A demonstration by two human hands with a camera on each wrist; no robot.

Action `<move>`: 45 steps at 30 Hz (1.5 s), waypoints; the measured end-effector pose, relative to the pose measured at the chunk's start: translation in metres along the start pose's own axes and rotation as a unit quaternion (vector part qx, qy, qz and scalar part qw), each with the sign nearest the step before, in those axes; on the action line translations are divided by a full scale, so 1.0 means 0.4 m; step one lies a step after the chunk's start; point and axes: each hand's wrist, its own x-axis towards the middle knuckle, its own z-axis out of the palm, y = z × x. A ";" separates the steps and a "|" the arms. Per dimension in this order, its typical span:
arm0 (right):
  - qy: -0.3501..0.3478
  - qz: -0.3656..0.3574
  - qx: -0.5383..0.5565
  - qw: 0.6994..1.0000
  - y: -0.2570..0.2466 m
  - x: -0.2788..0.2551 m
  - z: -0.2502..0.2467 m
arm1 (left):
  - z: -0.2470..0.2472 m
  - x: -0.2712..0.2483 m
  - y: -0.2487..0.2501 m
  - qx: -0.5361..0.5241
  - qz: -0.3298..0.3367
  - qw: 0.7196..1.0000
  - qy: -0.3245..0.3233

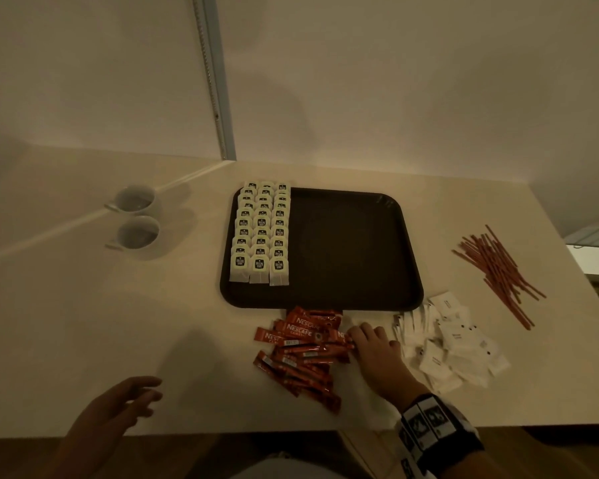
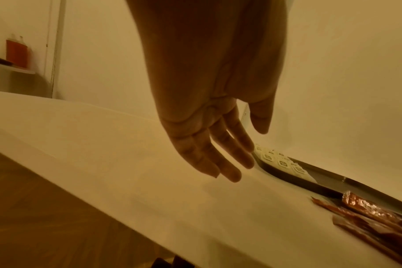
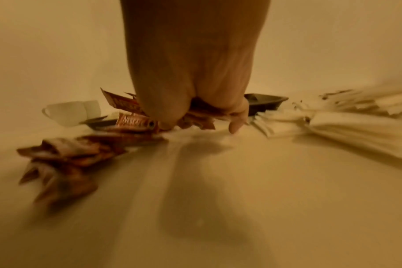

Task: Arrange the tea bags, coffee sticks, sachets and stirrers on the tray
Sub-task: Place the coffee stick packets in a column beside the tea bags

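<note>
The right hand (image 1: 372, 345) reaches forward, palm down and wrist low over the white bench (image 1: 118, 323), its fingers curled onto the right edge of the loose heap of red foil coffee sticks (image 1: 301, 354), which they grip, while the pile of white paper sachets (image 1: 453, 344) lies just beside it on its right. The left hand (image 1: 125, 401) hovers above the bench well to the left of the sticks, palm down, fingers loosely spread and holding nothing. Beyond the right hand sits the dark brown plastic tray (image 1: 353, 247) with three rows of pale tea bags (image 1: 261, 233) on its left side, and the reddish-brown stirrers (image 1: 498, 271) lie scattered far to its right.
</note>
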 end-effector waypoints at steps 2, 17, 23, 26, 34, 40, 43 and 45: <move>0.015 -0.017 0.059 0.998 0.001 0.013 -0.044 | -0.005 0.007 0.025 0.004 0.010 1.000 0.000; 0.222 -0.254 0.059 0.939 -0.330 0.165 -0.511 | 0.201 0.157 0.649 -0.270 0.310 0.903 -0.122; 0.244 -0.243 0.064 0.937 -0.387 0.202 -0.592 | 0.245 0.186 0.790 -0.471 0.279 0.832 -0.087; 0.225 -0.203 0.093 0.948 -0.396 0.213 -0.616 | 0.252 0.192 0.803 -0.441 0.282 0.840 -0.142; 0.162 -0.218 0.223 0.936 -0.386 0.205 -0.672 | 0.265 0.212 0.844 -0.474 0.289 0.826 -0.101; 0.089 -0.173 0.553 0.810 -0.348 0.179 -0.637 | 0.234 0.237 0.852 -0.579 0.287 0.753 -0.124; 0.156 -0.174 0.568 0.790 -0.349 0.194 -0.610 | 0.243 0.234 0.852 -0.579 0.287 0.749 -0.146; 0.209 -0.168 0.551 0.790 -0.354 0.205 -0.602 | 0.258 0.228 0.847 -0.571 0.271 0.758 -0.163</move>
